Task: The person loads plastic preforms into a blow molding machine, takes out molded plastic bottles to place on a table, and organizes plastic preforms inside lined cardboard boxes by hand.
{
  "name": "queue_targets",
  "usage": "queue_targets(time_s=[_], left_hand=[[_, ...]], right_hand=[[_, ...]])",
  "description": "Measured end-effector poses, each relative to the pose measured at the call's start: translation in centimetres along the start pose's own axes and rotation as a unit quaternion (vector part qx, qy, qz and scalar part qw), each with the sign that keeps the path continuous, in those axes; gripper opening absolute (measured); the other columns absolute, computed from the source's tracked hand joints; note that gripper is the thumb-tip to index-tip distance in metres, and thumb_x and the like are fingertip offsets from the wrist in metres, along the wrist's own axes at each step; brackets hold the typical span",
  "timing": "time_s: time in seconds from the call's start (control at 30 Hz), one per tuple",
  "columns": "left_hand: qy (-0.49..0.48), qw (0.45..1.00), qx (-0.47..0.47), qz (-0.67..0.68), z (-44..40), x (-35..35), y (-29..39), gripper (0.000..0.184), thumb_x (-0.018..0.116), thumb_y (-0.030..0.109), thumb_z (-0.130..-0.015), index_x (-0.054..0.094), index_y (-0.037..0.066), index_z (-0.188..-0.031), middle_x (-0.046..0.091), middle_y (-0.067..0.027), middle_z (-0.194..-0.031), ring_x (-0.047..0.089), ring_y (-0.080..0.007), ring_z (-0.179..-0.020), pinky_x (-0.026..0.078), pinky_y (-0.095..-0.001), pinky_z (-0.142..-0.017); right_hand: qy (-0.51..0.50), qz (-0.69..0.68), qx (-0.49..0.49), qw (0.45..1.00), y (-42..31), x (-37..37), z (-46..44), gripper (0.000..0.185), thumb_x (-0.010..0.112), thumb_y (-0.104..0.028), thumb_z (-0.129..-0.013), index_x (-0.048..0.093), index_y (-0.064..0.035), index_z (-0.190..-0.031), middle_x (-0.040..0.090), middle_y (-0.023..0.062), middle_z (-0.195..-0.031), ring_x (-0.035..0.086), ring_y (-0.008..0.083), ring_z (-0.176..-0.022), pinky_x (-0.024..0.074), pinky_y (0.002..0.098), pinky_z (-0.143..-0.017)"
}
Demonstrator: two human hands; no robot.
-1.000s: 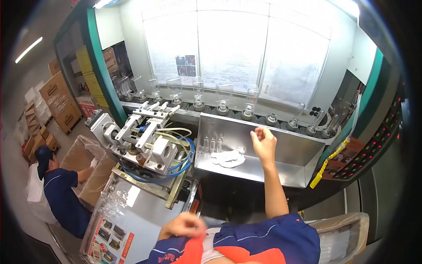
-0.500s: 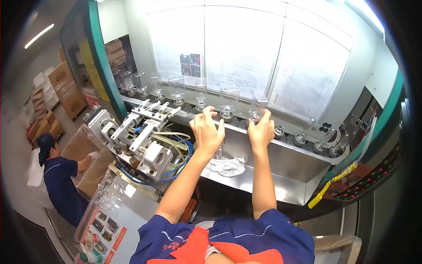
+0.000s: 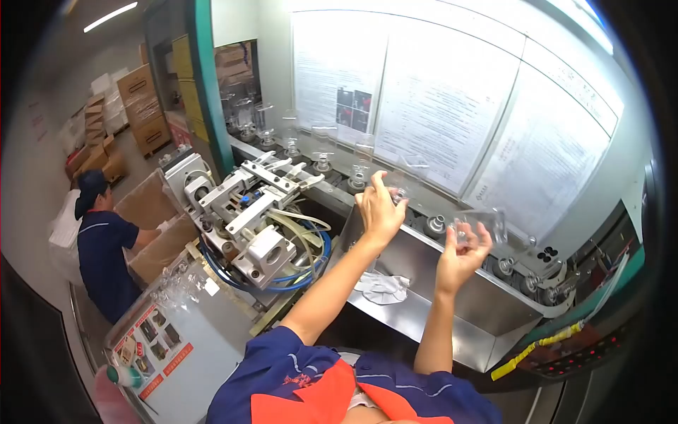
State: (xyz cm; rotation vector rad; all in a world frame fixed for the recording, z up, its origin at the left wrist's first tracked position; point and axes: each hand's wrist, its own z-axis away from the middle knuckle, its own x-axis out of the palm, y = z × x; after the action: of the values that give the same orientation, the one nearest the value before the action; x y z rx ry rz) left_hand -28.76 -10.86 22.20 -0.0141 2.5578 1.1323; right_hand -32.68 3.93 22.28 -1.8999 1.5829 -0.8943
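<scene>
My right hand (image 3: 462, 260) is closed on a clear glass piece (image 3: 484, 225), tilted off the row of holders and pointing to the right. My left hand (image 3: 381, 212) reaches over the tray edge, its fingers around the base of another clear glass piece (image 3: 412, 167) that stands upright in the row. More glass pieces, such as one by the machine arm (image 3: 323, 145), stand on round metal holders behind the tray. An uncovered holder (image 3: 436, 225) sits between my two hands. White gloves (image 3: 382, 287) lie in the metal tray (image 3: 452, 321) below my hands.
A white clamp mechanism (image 3: 265, 247) with blue hoses stands left of the tray. Glass pieces (image 3: 185, 286) lie on a grey table (image 3: 205, 353) with a printed sheet. A co-worker (image 3: 106, 247) leans over a lined box at the left. A yellow-wrapped cable (image 3: 537, 350) hangs at the right.
Both hands have reached the row of glass. My right hand has lifted one piece off its holder and tilted it right. My left hand has closed around the neighbouring piece. The view has shifted.
</scene>
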Motion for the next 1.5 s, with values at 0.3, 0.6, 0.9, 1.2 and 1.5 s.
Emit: queue_targets(time_s=[0.3, 0.6, 0.9, 1.2, 1.5], left_hand=[[0.117, 0.984, 0.068, 0.115, -2.6, -1.1, 2.2, 0.059, 0.078, 0.013, -0.064, 0.037, 0.007, -0.106, 0.066, -0.0056, -0.083, 0.059, -0.0262, -0.087, 0.032, -0.0397, -0.084], [0.056, 0.895, 0.081, 0.435, 7.0, -23.8, 0.9, 0.062, 0.072, -0.008, -0.068, 0.025, 0.008, -0.106, 0.058, -0.0138, -0.101, 0.058, -0.0156, -0.093, 0.046, -0.0286, -0.083], [0.199, 0.907, -0.275, -0.248, 25.8, -46.8, -17.4, 0.028, 0.072, -0.001, -0.067, 0.053, 0.002, -0.088, 0.066, -0.0135, -0.084, 0.065, -0.0236, -0.077, 0.049, -0.0330, -0.068], [0.087, 0.893, -0.297, -0.326, 32.0, -51.5, -32.9, 0.018, 0.066, 0.001, -0.069, 0.063, 0.000, -0.087, 0.062, -0.0165, -0.086, 0.057, -0.0352, -0.085, 0.045, -0.0429, -0.077], [0.043, 0.915, -0.256, -0.310, 29.7, -52.2, -39.5, 0.020, 0.061, -0.003, -0.068, 0.064, 0.002, -0.088, 0.061, -0.0182, -0.091, 0.055, -0.0376, -0.091, 0.044, -0.0427, -0.082]], right_hand=[[-0.007, -0.182, 0.024, 0.983, -4.6, 2.2, 3.5, 0.055, 0.058, 0.008, -0.082, 0.030, -0.0032, -0.128, 0.056, 0.0139, -0.108, 0.057, 0.0194, -0.099, 0.0456, 0.0266, -0.082], [-0.188, -0.150, -0.105, 0.965, -9.9, 2.2, 11.2, 0.059, 0.066, -0.015, -0.081, 0.031, 0.0024, -0.125, 0.055, 0.0094, -0.098, 0.049, 0.0151, -0.090, 0.0379, 0.0290, -0.082], [-0.766, -0.075, -0.029, 0.637, -13.5, 13.2, 31.4, 0.056, 0.067, -0.001, -0.074, 0.033, 0.0004, -0.118, 0.059, 0.0156, -0.075, 0.062, 0.0342, -0.066, 0.0494, 0.0395, -0.061], [-0.747, 0.090, -0.160, 0.639, -9.8, 23.5, 49.7, 0.031, 0.059, -0.003, -0.074, 0.040, 0.0020, -0.098, 0.058, 0.0226, -0.084, 0.060, 0.0404, -0.072, 0.0504, 0.0465, -0.063], [-0.814, 0.103, -0.238, 0.519, -6.0, 30.6, 57.0, 0.016, 0.052, -0.002, -0.078, 0.061, -0.0034, -0.091, 0.057, 0.0204, -0.097, 0.061, 0.0358, -0.090, 0.0519, 0.0420, -0.075]])
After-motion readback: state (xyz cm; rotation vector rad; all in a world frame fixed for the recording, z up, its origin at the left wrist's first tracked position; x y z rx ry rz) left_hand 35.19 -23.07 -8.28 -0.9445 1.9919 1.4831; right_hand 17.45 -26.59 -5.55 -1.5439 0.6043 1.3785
